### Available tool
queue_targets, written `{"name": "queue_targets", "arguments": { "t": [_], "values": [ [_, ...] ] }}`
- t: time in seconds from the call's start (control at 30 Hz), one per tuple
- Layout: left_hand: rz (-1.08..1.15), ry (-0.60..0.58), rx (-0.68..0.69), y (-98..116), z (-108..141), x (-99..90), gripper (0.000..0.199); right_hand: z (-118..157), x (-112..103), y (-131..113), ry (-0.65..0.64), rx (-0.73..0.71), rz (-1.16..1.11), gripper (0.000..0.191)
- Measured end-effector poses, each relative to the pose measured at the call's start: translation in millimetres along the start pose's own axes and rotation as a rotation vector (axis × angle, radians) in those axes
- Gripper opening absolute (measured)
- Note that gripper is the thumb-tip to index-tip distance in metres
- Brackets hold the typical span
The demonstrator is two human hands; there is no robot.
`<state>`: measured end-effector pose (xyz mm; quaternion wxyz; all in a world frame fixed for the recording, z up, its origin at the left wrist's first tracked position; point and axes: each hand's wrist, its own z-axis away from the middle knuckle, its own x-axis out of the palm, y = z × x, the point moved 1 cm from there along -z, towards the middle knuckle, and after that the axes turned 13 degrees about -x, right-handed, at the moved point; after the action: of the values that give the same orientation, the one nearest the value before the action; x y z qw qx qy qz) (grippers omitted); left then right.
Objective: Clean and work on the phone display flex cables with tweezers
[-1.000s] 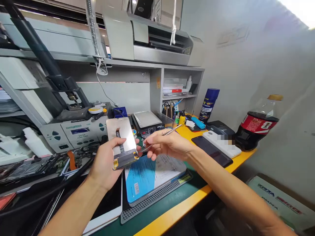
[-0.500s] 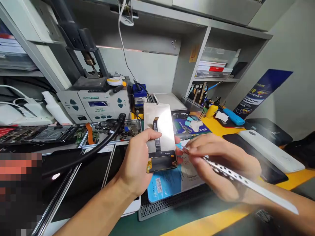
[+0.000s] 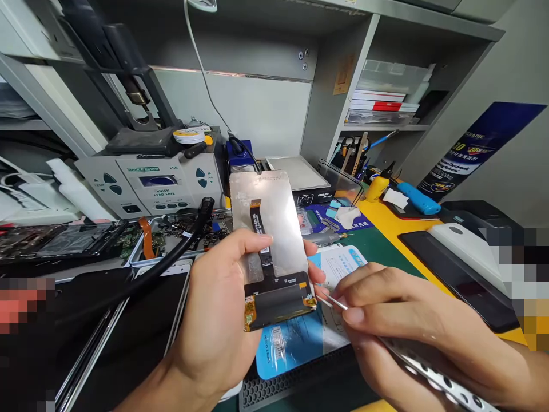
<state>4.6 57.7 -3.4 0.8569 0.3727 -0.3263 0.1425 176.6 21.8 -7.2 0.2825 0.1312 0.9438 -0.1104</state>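
In my left hand is a phone screen, held up with its silvery back facing me. My thumb presses on its back beside a dark flex cable, while my fingers wrap the far edge. A black strip with gold contacts runs along its lower end. My right hand is closed round metal tweezers with holes along the handle. Their thin tip points at the lower right corner of the screen, close to my left fingertips; whether it touches is unclear. Beneath both lies a blue and white package.
A hot air station stands at the back left, its black hose crossing the left side. Several phones and screens lie left, with a tray of parts behind. At right are a dark phone, a yellow bottle and a spray can.
The screen has come nearer and lower in view, and its back shows less glare. My right hand has moved down, bringing the tweezers' tip near the screen's lower right corner.
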Motion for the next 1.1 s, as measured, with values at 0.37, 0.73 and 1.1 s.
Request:
{"name": "queue_targets", "arguments": {
  "t": [0.37, 0.73, 1.1],
  "values": [
    [0.021, 0.006, 0.013, -0.9, 1.4, -0.7, 0.039, -2.4, 5.0, 0.0, 0.027, 0.019, -0.054, 0.034],
    [0.010, 0.026, 0.007, 2.3, 0.0, -0.7, 0.038, 0.3, 6.7, -5.1, 0.016, 0.120, -0.044, 0.038],
    [-0.004, 0.023, -0.017, 0.2, -0.4, 1.0, 0.039, -6.7, 1.9, -3.7, -0.012, 0.058, -0.118, 0.045]
  ]
}}
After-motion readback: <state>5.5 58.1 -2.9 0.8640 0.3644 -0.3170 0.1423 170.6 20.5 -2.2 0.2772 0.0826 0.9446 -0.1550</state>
